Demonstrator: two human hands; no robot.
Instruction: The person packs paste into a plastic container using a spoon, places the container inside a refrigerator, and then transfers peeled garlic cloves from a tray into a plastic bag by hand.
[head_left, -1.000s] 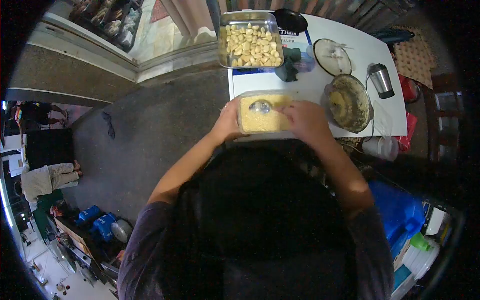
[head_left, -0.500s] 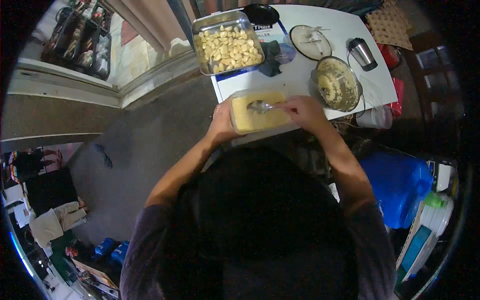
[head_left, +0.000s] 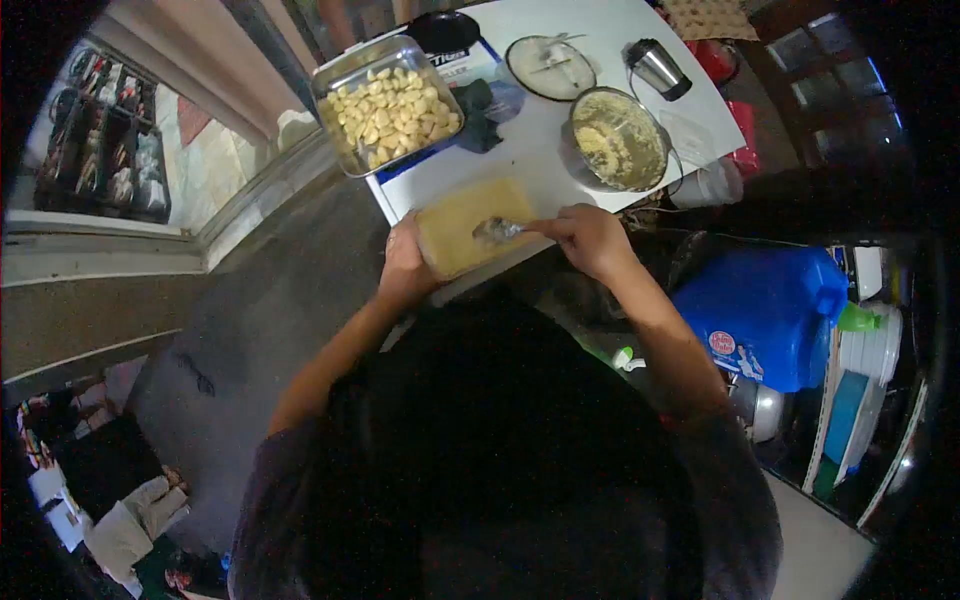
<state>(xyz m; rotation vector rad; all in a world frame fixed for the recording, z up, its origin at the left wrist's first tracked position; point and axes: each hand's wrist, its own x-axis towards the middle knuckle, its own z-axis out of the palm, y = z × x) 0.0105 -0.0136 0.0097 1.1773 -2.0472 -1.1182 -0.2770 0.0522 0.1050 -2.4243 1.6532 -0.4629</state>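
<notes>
I have one clear rectangular tub (head_left: 473, 267) filled with pale yellow, fine-grained food (head_left: 462, 212), one shiny metal spoon (head_left: 498, 231), one rectangular steel tray (head_left: 385, 58) of many pale cloves (head_left: 390, 118) and one round, food-smeared bowl (head_left: 652, 150). The tub lies between my hands: my left hand (head_left: 405, 262) grips its left side, my right hand (head_left: 592, 242) the spoon's handle. Beyond stretches a white table (head_left: 540, 150); grey floor (head_left: 265, 330) lies left.

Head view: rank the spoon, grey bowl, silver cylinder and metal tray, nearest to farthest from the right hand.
1. Spoon: in the right hand.
2. Grey bowl: just beyond it.
3. Silver cylinder: beyond the bowl, rightward.
4. Metal tray: far left.
</notes>
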